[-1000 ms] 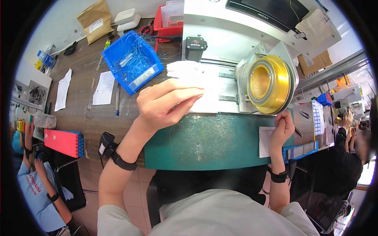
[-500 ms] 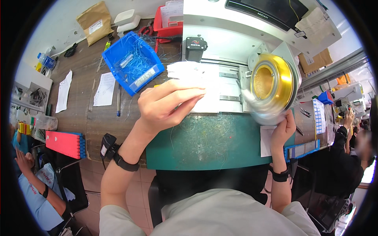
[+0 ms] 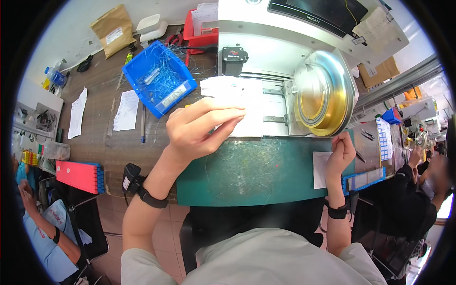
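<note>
As one left hand [image 3: 202, 124] pinches, one right hand [image 3: 340, 154] curls closed below one gold spool [image 3: 328, 116], anything held unclear.

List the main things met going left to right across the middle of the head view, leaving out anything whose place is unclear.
Narrow white sheet, wider written sheet, pen, left hand, gold wheel, blue-and-white gridded sheet.
</note>
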